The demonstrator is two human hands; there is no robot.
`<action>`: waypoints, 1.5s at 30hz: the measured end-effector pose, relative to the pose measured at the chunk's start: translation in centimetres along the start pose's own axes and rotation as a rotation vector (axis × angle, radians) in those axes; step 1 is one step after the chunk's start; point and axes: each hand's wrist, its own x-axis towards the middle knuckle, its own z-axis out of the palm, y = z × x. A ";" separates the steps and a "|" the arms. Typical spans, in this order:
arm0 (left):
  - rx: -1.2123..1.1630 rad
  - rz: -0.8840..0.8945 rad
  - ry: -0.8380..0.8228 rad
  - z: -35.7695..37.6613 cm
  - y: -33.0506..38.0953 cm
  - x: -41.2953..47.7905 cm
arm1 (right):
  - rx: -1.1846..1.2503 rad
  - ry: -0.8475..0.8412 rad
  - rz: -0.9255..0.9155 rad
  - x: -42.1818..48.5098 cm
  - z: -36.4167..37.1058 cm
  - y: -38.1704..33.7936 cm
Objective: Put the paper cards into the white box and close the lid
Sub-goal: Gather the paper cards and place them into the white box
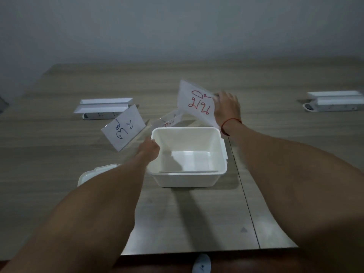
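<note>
An open white box (220, 170) stands in the middle of the wooden table, with nothing inside. My left hand (148, 148) holds a white card with blue writing (124, 128), tilted, to the left of the box. My right hand (226, 107) holds a white card with red writing (197, 102) lifted above the box's far right corner. A third card with red writing (170, 121) lies just behind the box, partly hidden by its rim. The box's white lid (92, 173) lies on the table to the left, partly under my left forearm.
A white power strip under an open cover (102, 109) sits at the far left of the table, another (334, 102) at the far right. A seam (246, 194) runs down the table right of the box. A shoe tip (201, 264) shows below the near edge.
</note>
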 end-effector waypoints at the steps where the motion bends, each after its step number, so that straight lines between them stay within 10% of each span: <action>1: -0.008 0.000 -0.005 -0.1 -0.3 -0.1 | 0.013 0.009 -0.017 -0.4 -0.5 -0.4; 20: -0.201 -0.003 -0.041 -0.4 -0.8 -0.5 | -0.074 -0.993 0.027 -9.2 2.8 0.2; 29: -0.018 0.052 0.079 -2.8 2.6 2.3 | 0.000 -0.547 0.063 -4.0 3.5 -2.2; 45: 0.365 0.197 0.025 0.8 7.9 12.7 | -0.301 -0.876 0.038 1.6 9.3 -0.9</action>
